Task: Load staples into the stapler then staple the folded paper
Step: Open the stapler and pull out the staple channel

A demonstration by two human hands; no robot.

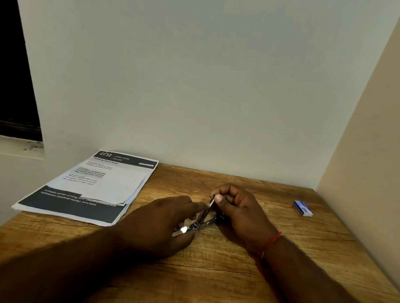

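Note:
A small metal stapler (202,218) lies swung open in a V on the wooden table (206,274), between my hands. My left hand (162,223) lies over its near, shiny end, with the fingers curled around the base. My right hand (240,209) pinches the raised top arm near its tip between thumb and curled fingers. A folded white paper (115,187) rests on a printed sheet (87,189) at the table's back left. A small blue and white staple box (303,208) sits apart at the right.
A pale wall rises directly behind the table, and a beige wall (375,168) closes the right side. A dark window (4,71) with a sill sits at the left. Bare wood shows in front of my forearms.

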